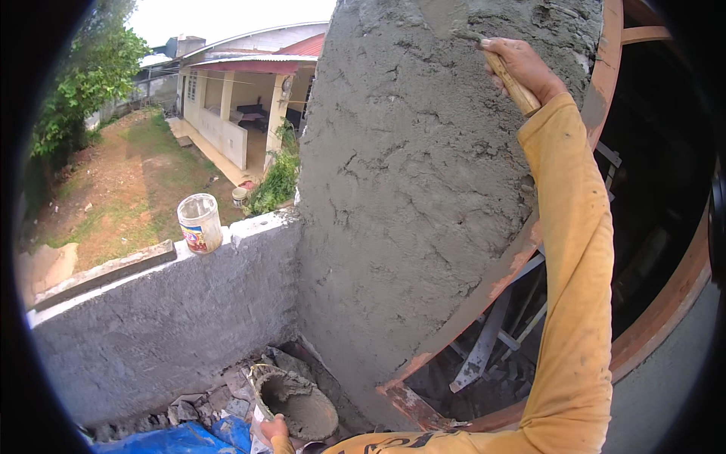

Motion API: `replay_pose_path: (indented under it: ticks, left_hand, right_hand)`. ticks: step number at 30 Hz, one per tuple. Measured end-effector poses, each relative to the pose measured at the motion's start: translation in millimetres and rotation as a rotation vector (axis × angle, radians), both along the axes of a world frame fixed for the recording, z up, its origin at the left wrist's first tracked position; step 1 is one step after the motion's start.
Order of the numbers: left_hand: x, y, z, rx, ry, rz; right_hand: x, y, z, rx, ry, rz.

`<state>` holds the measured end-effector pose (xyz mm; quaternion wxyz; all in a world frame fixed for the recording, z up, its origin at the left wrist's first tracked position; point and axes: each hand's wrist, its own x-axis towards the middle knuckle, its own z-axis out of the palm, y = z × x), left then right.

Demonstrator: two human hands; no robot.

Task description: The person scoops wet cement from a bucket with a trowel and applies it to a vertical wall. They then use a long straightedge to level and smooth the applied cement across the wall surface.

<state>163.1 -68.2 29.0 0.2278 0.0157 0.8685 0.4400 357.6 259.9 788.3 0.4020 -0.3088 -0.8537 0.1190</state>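
head view: right hand (522,66), one o'clock, clamped on trowel (520,91); left hand (274,428), seven o'clock, gripping bucket (258,408); wall (401,181) mortared, smoothing seemingly unfinished.

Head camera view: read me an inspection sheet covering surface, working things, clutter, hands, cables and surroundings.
Surface: upright wall, coated in rough grey mortar.
Working things: wooden-handled trowel at the wall; bucket of mortar below.
Clutter: rubble and blue sheet near the foot of the low wall; white pail on top.
Hands: right hand holds the trowel; left hand grips the bucket's rim.
Cables: nothing seen near the hands.
Surroundings: house, yard and tree beyond; dark opening at right.
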Motion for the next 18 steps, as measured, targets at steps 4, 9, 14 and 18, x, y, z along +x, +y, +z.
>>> replay_pose_path:
  ticks: [4,9,14,18]
  left_hand:
    - [-31.6,-22.9,-41.7,0.086,-0.014,0.139]
    - [-45.0,-38.3,-38.4,0.038,0.016,0.189]
    - [-41.9,-31.0,-36.5,-0.042,-0.021,0.145]
    - [-40.7,-38.9,-20.9,-0.032,-0.053,0.122]
  right_hand:
    - [85.1,-40.5,11.8,0.076,0.341,-0.241]
    - [78.5,-45.5,-0.3,0.142,0.052,-0.428]
    - [16.4,-6.4,-20.5,0.390,-0.319,-0.496]
    - [-52.3,-37.1,-120.7,0.370,-0.587,-0.511]
